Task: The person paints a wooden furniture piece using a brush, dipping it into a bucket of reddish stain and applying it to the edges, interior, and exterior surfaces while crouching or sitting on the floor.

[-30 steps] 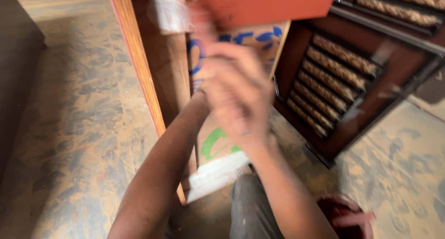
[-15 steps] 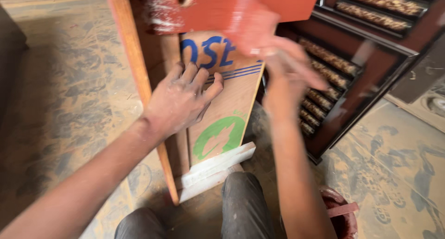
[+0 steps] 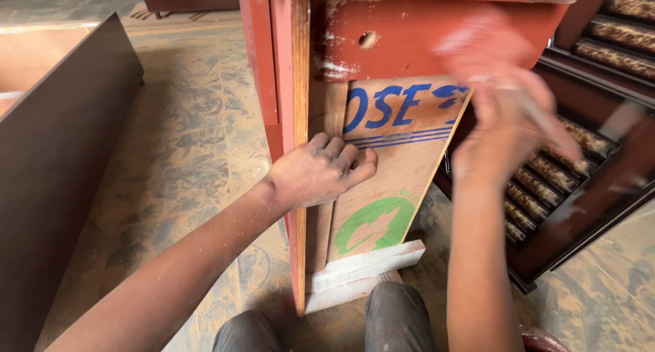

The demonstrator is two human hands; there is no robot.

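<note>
**Plywood panel braced against a red cabinet frame**

A plywood panel [image 3: 392, 168], printed with blue lettering and a green mark, is seen leaning inside the upright red cabinet frame [image 3: 273, 72], its lower end resting on a pale wooden strip [image 3: 365, 267] near the floor. The left hand [image 3: 321, 171] is laid flat, fingers spread and slightly curled, across the joint where the panel meets the frame's raw plywood edge [image 3: 300, 120]; nothing is gripped, and the press seems meant to keep the panel from shifting against the upright. The right hand [image 3: 508, 116] is raised beside the panel's right edge and is heavily blurred; a thin, pale, stick-like object [image 3: 542, 120] appears to be pinched in it, though whether the fingers are fully closed around it cannot be told. A dark louvred door [image 3: 580, 174] is propped to the right, and a brown board [image 3: 61, 154] stands to the left on the dusty floor [image 3: 191, 140]. The person's knees [image 3: 399, 318] are set close below, so the work is kept within easy reach.
</note>
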